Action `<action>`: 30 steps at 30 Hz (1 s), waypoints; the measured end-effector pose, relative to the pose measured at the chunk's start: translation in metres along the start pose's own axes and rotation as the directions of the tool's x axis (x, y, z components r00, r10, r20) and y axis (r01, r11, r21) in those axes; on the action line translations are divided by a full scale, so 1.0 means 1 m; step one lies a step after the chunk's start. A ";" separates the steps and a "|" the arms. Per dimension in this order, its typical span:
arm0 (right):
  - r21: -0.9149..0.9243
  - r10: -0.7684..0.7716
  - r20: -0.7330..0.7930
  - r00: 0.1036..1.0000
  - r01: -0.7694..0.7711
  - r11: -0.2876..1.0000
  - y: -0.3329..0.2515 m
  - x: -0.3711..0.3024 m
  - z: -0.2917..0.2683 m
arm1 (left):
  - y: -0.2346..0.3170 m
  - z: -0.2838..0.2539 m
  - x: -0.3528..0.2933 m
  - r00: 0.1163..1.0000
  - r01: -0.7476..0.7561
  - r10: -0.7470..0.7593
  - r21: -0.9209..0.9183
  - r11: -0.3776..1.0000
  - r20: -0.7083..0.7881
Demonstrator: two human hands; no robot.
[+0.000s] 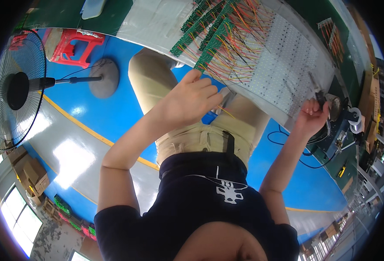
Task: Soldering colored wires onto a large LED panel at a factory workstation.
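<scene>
My left hand (196, 96) is closed at the near edge of the bench, and a thin orange-yellow wire (227, 112) sticks out below its fingers. Just beyond its fingertips is the end of a long green circuit board (207, 56), one of several with red, yellow and black wires (244, 52) running off to the right. Those wires reach a pale plate dotted with rows of holes (283, 56). At the right, my right hand (311, 116) is wrapped round the dark handle of a soldering iron (319, 95), its metal tip pointing away from me over the plate's right side.
Beside my right hand stand a solder spool (355, 121) and a blue soldering station (326, 143) with a black cable. Another wired board (331, 38) lies at the far right. Left of the bench are a standing fan (20, 90) and a red stool (76, 45).
</scene>
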State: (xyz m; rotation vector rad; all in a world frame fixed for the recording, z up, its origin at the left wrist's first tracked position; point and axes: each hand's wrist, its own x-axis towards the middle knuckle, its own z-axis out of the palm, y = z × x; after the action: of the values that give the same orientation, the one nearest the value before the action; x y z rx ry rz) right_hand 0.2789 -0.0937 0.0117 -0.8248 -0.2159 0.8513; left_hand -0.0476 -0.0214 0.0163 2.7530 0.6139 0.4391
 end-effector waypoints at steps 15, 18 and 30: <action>-0.348 0.027 0.223 0.974 0.054 0.936 0.037 -0.023 0.004 | 0.004 0.023 0.031 0.984 0.126 -0.133 -0.065 0.990 -0.121; -0.374 0.057 0.188 0.981 0.018 0.927 0.039 -0.025 0.000 | 0.003 0.026 0.037 0.979 0.099 -0.115 -0.102 0.990 -0.167; -0.364 0.102 0.221 0.970 -0.015 0.931 0.038 -0.026 -0.002 | 0.002 0.022 0.045 0.983 0.101 -0.111 -0.076 0.992 -0.145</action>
State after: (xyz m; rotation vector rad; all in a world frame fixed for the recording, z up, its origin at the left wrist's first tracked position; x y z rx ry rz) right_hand 0.2407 -0.0997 -0.0137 -1.0763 -0.5742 0.9827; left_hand 0.0000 -0.0073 0.0068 2.6245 0.7625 0.6328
